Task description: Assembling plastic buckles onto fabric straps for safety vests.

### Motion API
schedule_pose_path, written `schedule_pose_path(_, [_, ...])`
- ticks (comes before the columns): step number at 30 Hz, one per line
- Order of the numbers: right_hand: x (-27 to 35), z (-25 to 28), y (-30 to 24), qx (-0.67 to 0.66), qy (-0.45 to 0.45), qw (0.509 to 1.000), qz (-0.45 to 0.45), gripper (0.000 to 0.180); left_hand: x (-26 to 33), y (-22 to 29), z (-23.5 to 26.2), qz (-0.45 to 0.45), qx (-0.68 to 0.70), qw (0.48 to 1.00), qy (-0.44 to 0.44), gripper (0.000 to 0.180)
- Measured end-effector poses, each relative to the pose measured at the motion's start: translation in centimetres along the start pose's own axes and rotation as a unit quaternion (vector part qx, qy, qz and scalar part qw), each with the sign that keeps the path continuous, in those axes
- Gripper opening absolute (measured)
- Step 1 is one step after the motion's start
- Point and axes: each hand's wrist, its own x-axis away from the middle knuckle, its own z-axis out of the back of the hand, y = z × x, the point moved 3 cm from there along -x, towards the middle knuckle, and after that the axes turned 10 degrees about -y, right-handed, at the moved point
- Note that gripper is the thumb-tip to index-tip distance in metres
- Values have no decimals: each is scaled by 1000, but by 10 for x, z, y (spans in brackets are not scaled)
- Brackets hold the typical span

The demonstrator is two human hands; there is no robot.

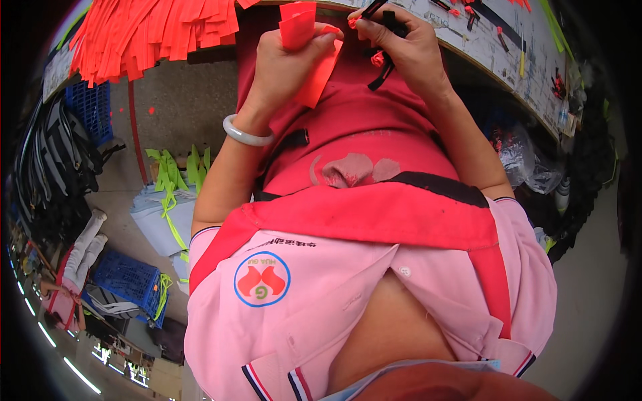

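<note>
Workshop floor below, grey and cluttered, with blue crates [127, 277] and loose green strips [175, 175] lying on it, and up top a curved counter [491, 50] strewn with small red and black bits. A big fan of orange-red strips [157, 30] hangs over the counter's left end.

Now to the hands, both raised in front of a red apron [364, 144]. The left hand [284, 70], with a pale bangle [246, 134] on its wrist, is curled shut around a folded orange-red strip [309, 57], thumb pressing it against the fingers, the ends sticking out above and below the fist. The right hand [401, 43] is pinched closed on a thin black strap [386, 47] that dangles down toward the apron, a small red piece showing beside it.

Risk, as I read it: the two hands sit apart with nothing beneath them but the lap, so a loosened thumb could let the strip slide out and drop to the floor. The strap's free tail hangs loose too, and could snag.
</note>
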Motion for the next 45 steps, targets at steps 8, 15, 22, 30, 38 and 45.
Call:
schedule_pose_path(8, [-2,0,-6,76,-78,994,-13,18,1,1,1,-3,-67,997,-31,17])
schedule_pose_path(15, [-7,-2,-14,100,-121,988,4,17,4,0,-1,-22,-79,997,-8,15])
schedule_pose_path(22, [-1,-12,15,-6,-49,998,-33,18,3,-3,-8,-25,1,999,35,15])
schedule_pose_path(30, [6,-18,8,-54,-2,998,-20,17,-1,-5,-1,14,71,997,7,15])
schedule_pose_path(38, [5,2,3,-103,-7,983,-150,31,0,4,7,-32,106,992,59,14])
schedule_pose_path(45, [-3,-5,-2,-210,58,974,-63,17,-1,15,9,21,126,990,53,16])
